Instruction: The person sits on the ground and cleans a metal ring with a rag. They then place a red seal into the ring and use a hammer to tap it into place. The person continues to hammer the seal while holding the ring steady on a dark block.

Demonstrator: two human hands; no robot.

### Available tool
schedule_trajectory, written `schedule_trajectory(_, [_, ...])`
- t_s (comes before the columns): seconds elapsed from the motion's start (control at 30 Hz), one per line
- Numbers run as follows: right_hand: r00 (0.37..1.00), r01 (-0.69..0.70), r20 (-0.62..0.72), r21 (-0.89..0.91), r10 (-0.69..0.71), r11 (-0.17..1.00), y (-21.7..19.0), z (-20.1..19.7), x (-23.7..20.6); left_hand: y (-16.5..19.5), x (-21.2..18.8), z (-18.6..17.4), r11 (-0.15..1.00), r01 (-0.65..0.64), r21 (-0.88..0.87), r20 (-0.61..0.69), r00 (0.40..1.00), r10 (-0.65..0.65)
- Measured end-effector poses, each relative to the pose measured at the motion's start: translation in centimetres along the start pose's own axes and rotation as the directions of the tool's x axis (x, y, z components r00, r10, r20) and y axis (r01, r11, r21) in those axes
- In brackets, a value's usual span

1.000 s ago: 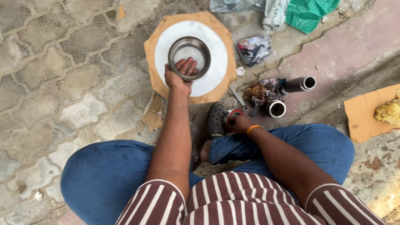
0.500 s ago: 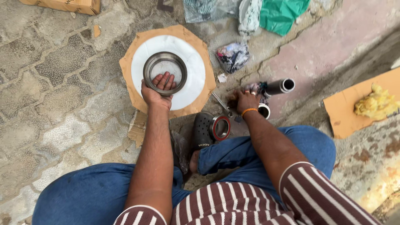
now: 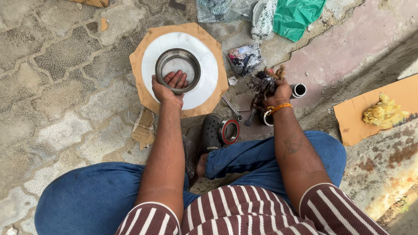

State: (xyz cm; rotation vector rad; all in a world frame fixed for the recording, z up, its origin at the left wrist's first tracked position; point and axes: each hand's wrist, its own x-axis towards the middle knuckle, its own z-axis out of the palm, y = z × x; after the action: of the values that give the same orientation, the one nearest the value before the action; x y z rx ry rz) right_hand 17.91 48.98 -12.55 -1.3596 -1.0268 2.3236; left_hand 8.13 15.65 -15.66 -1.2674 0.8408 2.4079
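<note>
Gripping metal ring (image 3: 177,70) at its near rim, left hand (image 3: 167,88) fingers curled inside | ring flat on white disc (image 3: 204,82), upper centre | right hand (image 3: 278,92) closed on rag bundle (image 3: 264,83), right of ring, well apart

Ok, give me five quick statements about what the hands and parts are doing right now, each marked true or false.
1. The left hand grips the near rim of the metal ring, fingers inside it. True.
2. The metal ring sits on bare paving. False: it rests on the white disc laid over brown cardboard.
3. The right hand holds a dark, frayed bundle of rag. True.
4. The yellow cloth lies beside the left hand. False: it lies on a cardboard piece far on the right.
5. The red-rimmed round part leans beside the dark shoe. True.
</note>
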Motion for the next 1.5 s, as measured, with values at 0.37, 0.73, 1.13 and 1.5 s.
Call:
schedule_trajectory(0.37, [0.836,0.286,0.471,0.066,-0.283,0.956,-3.2,-0.2,-2.4,-0.3,0.4,-0.3,1.000,0.003,0.004,0.026,1.000,-0.003])
schedule_trajectory(0.73, [0.863,0.263,0.355,0.293,-0.360,0.919,-6.1,-3.1,-0.4,-0.1,-0.1,0.0,1.000,-0.001,0.015,0.034,0.999,0.001])
schedule_trajectory(1.13, [0.456,0.280,0.741,0.407,-0.493,0.870,-16.6,2.5,-4.9,-0.7,0.5,0.2,0.999,-0.031,-0.024,0.073,0.997,0.033])
schedule_trajectory(1.5, [0.593,0.687,0.686,-0.157,-0.422,0.710,3.8,16.2,-7.7,-1.0,-0.1,0.2,0.993,-0.080,-0.089,0.133,0.987,0.091])
